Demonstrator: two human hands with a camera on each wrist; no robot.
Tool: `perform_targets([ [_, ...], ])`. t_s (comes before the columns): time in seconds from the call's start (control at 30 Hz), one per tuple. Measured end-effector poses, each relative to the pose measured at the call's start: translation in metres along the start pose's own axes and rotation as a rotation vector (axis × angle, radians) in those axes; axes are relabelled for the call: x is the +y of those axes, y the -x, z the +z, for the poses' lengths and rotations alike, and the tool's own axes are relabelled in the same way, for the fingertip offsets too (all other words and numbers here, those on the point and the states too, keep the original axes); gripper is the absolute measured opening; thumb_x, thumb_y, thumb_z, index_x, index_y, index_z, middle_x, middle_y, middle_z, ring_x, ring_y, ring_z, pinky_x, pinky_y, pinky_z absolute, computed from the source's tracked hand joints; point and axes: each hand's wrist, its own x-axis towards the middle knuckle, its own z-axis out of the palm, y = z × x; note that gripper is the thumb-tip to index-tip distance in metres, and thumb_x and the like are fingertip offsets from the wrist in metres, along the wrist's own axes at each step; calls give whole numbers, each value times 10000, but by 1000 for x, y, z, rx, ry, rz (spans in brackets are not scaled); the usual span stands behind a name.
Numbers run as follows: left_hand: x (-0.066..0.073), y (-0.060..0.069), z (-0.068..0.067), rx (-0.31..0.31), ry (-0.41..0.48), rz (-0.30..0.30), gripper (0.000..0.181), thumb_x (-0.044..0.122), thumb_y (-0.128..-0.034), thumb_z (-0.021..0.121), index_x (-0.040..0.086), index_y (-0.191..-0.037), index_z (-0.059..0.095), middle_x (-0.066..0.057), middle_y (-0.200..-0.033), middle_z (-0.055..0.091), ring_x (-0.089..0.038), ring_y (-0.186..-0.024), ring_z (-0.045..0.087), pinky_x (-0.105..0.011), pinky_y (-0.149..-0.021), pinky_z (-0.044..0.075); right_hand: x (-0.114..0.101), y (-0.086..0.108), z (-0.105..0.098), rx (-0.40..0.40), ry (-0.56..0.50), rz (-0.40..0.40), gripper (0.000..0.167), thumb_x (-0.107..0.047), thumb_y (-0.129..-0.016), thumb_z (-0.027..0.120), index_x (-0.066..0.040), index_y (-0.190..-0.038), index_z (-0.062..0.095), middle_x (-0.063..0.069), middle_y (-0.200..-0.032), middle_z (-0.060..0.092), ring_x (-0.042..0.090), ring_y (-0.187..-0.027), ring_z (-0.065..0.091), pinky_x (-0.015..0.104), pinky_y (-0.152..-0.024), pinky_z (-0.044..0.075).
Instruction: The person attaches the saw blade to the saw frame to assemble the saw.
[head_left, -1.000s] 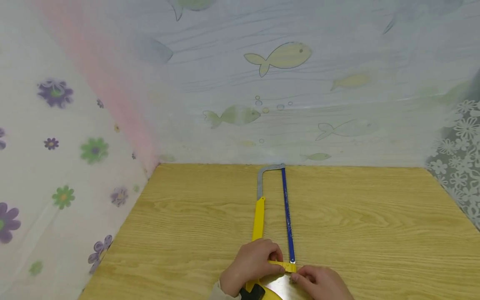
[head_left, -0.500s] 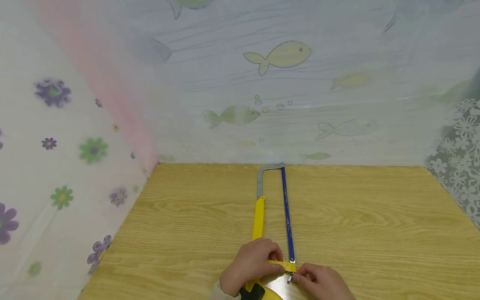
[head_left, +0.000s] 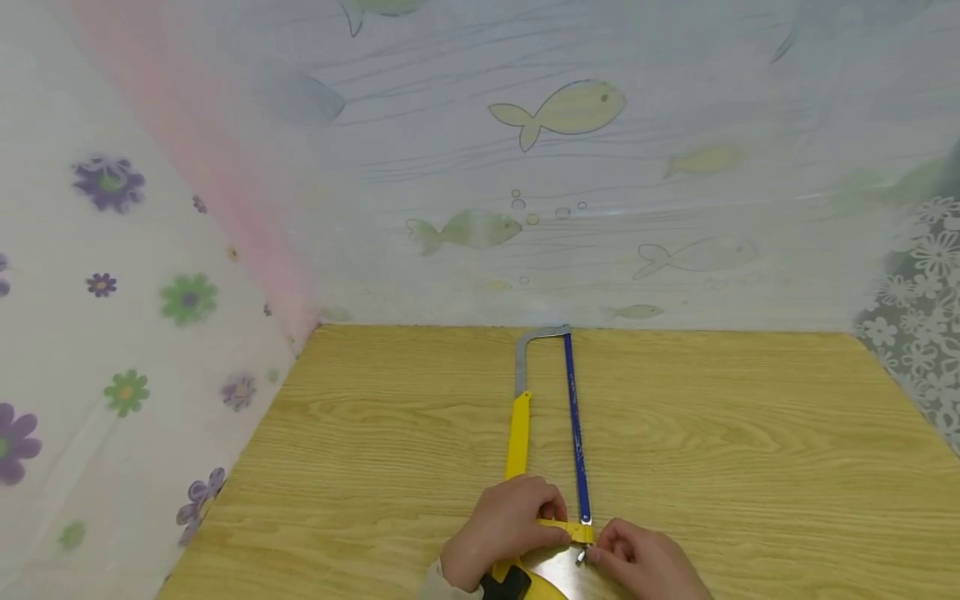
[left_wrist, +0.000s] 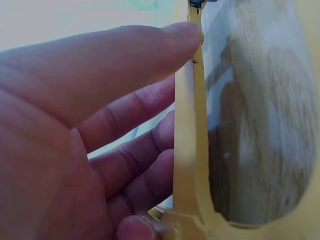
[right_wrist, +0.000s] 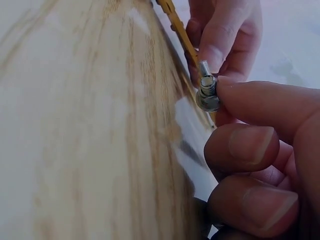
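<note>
A hacksaw with a yellow and grey frame point(head_left: 517, 437) and a blue blade point(head_left: 576, 425) lies on the wooden table. My left hand point(head_left: 506, 525) pinches the yellow front bar of its handle end; in the left wrist view the thumb point(left_wrist: 185, 42) presses one side of that bar point(left_wrist: 185, 145), fingers on the other. A metal wing nut point(head_left: 582, 554) sits just below the blade's near end. My right hand point(head_left: 648, 562) is beside it: in the right wrist view the thumb tip touches the wing nut point(right_wrist: 207, 95), and the other fingers point(right_wrist: 250, 145) are loosely bent, apart from it.
The wood-grain table point(head_left: 750, 433) meets a fish-patterned wall covering point(head_left: 450, 167) close behind the saw's far end. A flower-patterned covering point(head_left: 150, 333) borders the left side, and white lacy flowers point(head_left: 922, 333) show at the right.
The right hand's fingers have shifted slightly upward and spread from the thumb, and the wing nut shows more plainly and has turned. The left hand and saw stay in place.
</note>
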Motion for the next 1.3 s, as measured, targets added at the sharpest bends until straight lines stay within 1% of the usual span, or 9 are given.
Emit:
perform_targets([
  [0.2,-1,-1,1,-10,2,1,167,436,-716,699,320,-772,592,205,-682,418,25,-610,382,-169,-536,327,1,0,1,12,43,-45,238,-462,-824,558,-241,-739,577,-140,-547,432,0,-470,343,204,-453,297],
  [0.4,-1,-1,0,-9,7,-1,163,433,-719,698,320,-774,593,210,-689,423,28,-614,385,-167,-538,332,3,-2,0,-8,24,-50,226,-436,-856,525,-243,-802,630,-136,-573,460,1,-481,357,207,-466,310],
  [0.53,-1,0,-2,-10,13,-9,161,423,-717,704,316,-768,595,206,-685,425,27,-610,386,-170,-536,331,2,-3,-1,-12,39,-56,242,-428,-866,511,-231,-829,647,-136,-595,481,0,-498,367,211,-486,317],
  [0.67,0,0,-3,-18,22,-16,158,418,-716,705,315,-766,597,202,-683,427,23,-606,386,-172,-534,331,0,-3,-1,-17,61,-30,273,-462,-862,498,-236,-810,643,-123,-573,470,10,-498,363,218,-495,313],
  [0.73,0,0,-2,-21,23,-16,157,422,-718,702,318,-768,597,202,-686,430,25,-608,387,-171,-536,333,-1,-2,0,-19,74,-18,295,-486,-858,489,-240,-797,639,-129,-584,490,8,-507,374,221,-496,318],
  [0.9,-1,0,-1,-25,21,-16,155,425,-723,698,320,-769,593,208,-690,428,32,-609,388,-166,-541,335,-4,0,0,-33,78,2,340,-524,-845,480,-231,-798,645,-148,-662,558,11,-547,424,229,-509,339],
  [1.07,0,0,-1,-25,27,-15,156,422,-725,696,313,-767,593,206,-686,424,28,-609,389,-168,-541,335,-6,0,1,-28,90,12,352,-552,-826,485,-241,-775,641,-140,-625,529,24,-527,409,231,-497,325],
  [1.3,0,-1,-2,-29,39,-21,158,430,-722,696,318,-770,595,209,-687,428,32,-612,393,-166,-544,338,-4,0,1,-26,93,-41,288,-505,-828,523,-248,-763,637,-142,-573,484,3,-501,393,217,-481,317],
])
